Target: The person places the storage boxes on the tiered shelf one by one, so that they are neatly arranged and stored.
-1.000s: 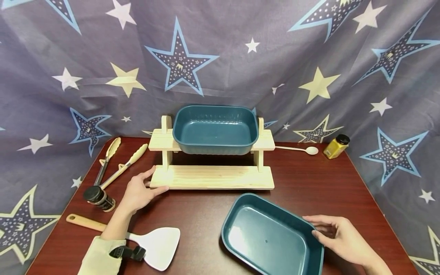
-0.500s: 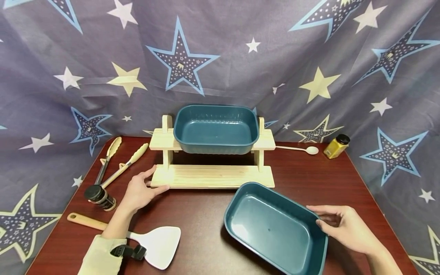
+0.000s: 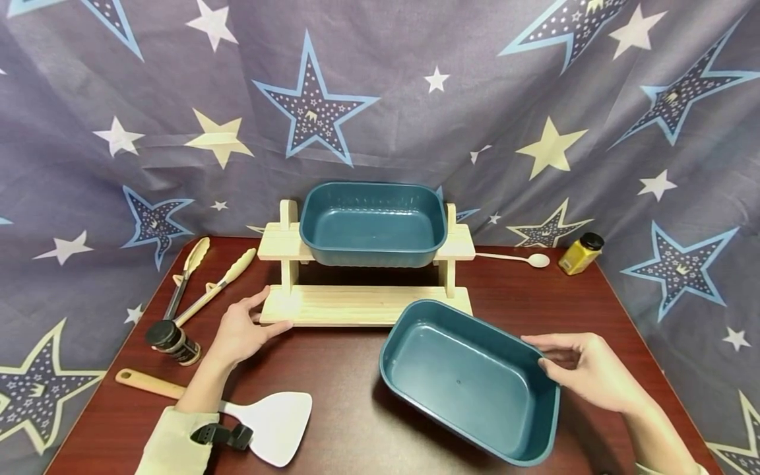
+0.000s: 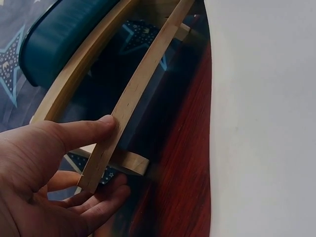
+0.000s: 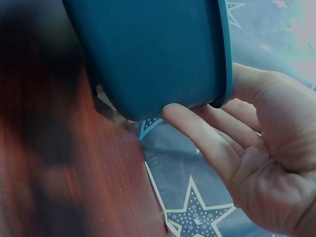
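Holding, right side: front basin, blue-green with rounded corners, gripped near its right end by the right hand, with thumb at the rim and fingers against the outer wall.
Front basin, place: before the right half of the wooden rack, turned at an angle, far left corner reaching over the edge of the lower shelf in the head view; cannot tell whether touching it. Shadow beneath; looks raised off the table.
Holding, left side: left end of the rack's lower shelf, clasped by the left hand, with thumb on the front edge and fingers bent around the end.
Rack: pale wood, two levels, standing at the back of the table.
Upper basin: matching blue-green, resting on the top level between the uprights.
Left forearm: in a pale sleeve with a black strap, crossing above the handle of a white turner.
Back left: opened tongs, tips pointing away, with a black-capped jar lying at the near end.
Back right: small pale spoon, bowl toward the right, and just beyond it a yellow bottle with a black cap, tilted.
Backdrop: grey-purple cloth printed with stars.
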Available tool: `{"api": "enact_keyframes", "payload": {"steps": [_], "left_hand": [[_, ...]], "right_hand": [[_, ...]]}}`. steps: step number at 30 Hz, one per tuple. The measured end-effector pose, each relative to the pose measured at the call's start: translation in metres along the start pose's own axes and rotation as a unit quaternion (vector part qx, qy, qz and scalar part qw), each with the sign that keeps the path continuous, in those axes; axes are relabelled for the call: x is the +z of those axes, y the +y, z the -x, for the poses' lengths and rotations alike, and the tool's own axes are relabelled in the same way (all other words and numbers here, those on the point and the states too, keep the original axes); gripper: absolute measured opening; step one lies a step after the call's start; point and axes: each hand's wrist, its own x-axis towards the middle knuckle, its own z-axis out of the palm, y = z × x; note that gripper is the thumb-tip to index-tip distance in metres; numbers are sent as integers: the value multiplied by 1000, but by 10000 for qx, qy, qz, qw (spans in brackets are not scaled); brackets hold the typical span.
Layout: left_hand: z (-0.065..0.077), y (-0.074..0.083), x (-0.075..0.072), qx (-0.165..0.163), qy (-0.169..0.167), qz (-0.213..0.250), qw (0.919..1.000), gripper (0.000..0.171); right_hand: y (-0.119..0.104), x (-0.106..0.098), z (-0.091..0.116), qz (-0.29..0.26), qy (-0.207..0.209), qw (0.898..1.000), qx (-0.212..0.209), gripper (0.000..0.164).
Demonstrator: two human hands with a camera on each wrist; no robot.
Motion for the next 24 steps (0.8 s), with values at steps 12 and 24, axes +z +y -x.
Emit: {"api": "enact_keyframes", "payload": {"steps": [12, 24], "left_hand": [[0, -1, 0, -47, -13, 15, 10000, 100], [1, -1, 1, -1, 18, 4, 10000, 99]], "right_hand": [[-4, 6, -26, -62, 362, 9993, -21, 36], [-7, 19, -54, -29, 500, 9987, 72, 37]]}}
